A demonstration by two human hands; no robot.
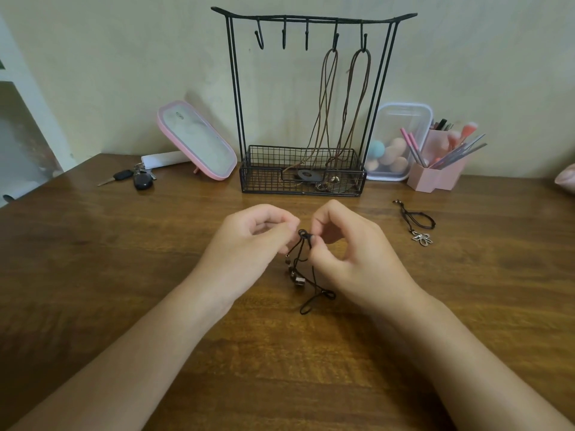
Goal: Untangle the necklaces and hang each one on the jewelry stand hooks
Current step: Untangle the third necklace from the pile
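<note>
A black cord necklace with small metal beads [300, 275] hangs in a tangle between my hands above the wooden table [124, 275]. My left hand [249, 244] and my right hand [351, 253] both pinch its top loop. The black wire jewelry stand [311, 98] stands at the back, with two brown cord necklaces [342, 104] hanging from its two right hooks; their pendants lie in the stand's basket. Three left hooks are bare. Another black cord necklace with a silver flower pendant [418, 225] lies on the table at the right.
A pink-framed mirror [196, 141] leans left of the stand, with car keys [133, 178] in front of it. Right of the stand are a clear box of makeup sponges [395, 144] and a pink brush holder [435, 172]. The wall is close behind.
</note>
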